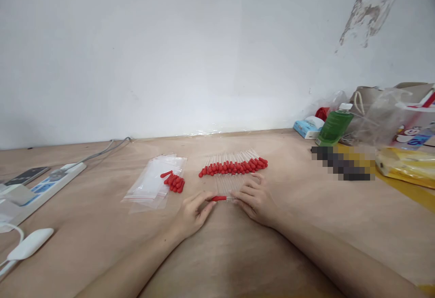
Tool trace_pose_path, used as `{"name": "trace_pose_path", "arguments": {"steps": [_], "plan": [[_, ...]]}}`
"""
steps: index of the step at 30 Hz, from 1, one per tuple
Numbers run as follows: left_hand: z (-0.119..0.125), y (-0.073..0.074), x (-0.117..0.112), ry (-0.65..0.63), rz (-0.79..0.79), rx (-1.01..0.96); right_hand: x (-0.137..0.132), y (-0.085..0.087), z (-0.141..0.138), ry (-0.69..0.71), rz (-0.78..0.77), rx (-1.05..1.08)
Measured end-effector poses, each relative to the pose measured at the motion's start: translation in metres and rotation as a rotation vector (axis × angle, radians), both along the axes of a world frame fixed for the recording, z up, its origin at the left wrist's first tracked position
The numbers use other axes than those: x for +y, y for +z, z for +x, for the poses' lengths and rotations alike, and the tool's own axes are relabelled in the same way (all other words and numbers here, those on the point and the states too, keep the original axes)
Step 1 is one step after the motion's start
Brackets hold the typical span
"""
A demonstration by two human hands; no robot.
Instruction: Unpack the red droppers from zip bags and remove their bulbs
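Note:
My left hand [194,212] pinches a red rubber dropper bulb [220,198] level above the table. In my right hand [258,202] is a clear glass dropper tube [229,197], whose end meets the bulb's mouth; how far it sits inside I cannot tell. Just beyond my hands lie bare glass tubes [227,183] side by side. Behind them stretches a row of droppers with red bulbs [234,167], their glass ends pointing toward the wall. A small pile of loose red bulbs [175,183] rests on clear zip bags [146,182] to the left.
On the left are a power strip [50,189], a phone [27,176] and a white plug-like piece on a cable [32,243]. At right stand a green bottle [335,125], a blue tissue pack [306,128] and plastic bags [380,116]. A white wall [204,53] bounds the table's back.

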State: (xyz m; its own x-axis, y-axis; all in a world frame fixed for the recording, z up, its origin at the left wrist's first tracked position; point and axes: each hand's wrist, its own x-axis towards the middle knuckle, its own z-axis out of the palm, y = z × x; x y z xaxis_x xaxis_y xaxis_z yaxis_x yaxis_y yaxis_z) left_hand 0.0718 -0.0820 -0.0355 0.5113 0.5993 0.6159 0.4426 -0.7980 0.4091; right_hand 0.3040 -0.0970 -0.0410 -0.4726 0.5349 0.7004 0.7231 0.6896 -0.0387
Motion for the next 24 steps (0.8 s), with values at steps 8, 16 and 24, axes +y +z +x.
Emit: {"name": "trace_pose_path", "arguments": {"steps": [8, 16, 24], "plan": [[0.008, 0.003, 0.0, -0.049, -0.079, 0.075, -0.004, -0.001, -0.008, 0.028, 0.0, -0.011], [0.004, 0.001, -0.005, -0.077, -0.063, 0.164, -0.009, -0.001, -0.008, 0.069, 0.002, -0.031], [-0.011, 0.001, 0.003, 0.012, -0.026, 0.115, -0.007, 0.003, 0.012, 0.059, 0.0, 0.002]]}}
